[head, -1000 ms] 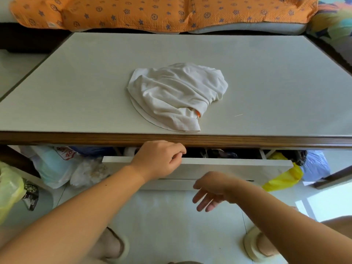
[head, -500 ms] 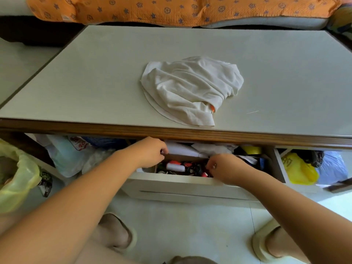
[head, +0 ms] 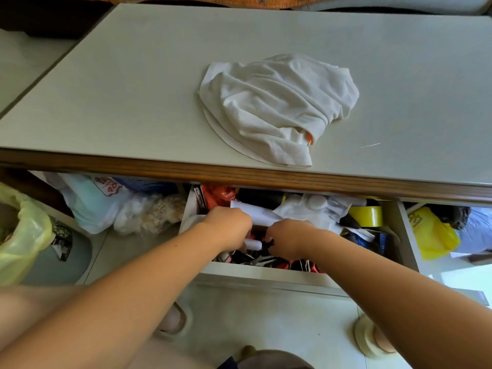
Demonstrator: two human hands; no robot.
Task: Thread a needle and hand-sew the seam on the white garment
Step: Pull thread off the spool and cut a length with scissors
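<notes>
Both hands are observed inside an open drawer (head: 266,274) below the table (head: 133,89) edge. The fingers of the left hand (head: 229,227) and the right hand (head: 288,238) are curled downward into the clutter. Whether anything is gripped cannot be told, as the fingertips are hidden. A small white cylinder (head: 253,244) is seen between the two sets of fingers. A yellow tape roll (head: 368,216) is noted to the right of the fingers. The white garment (head: 277,107) is found crumpled on the table, well beyond the fingers and untouched. A thin needle-like sliver (head: 370,145) is recorded just right of it.
</notes>
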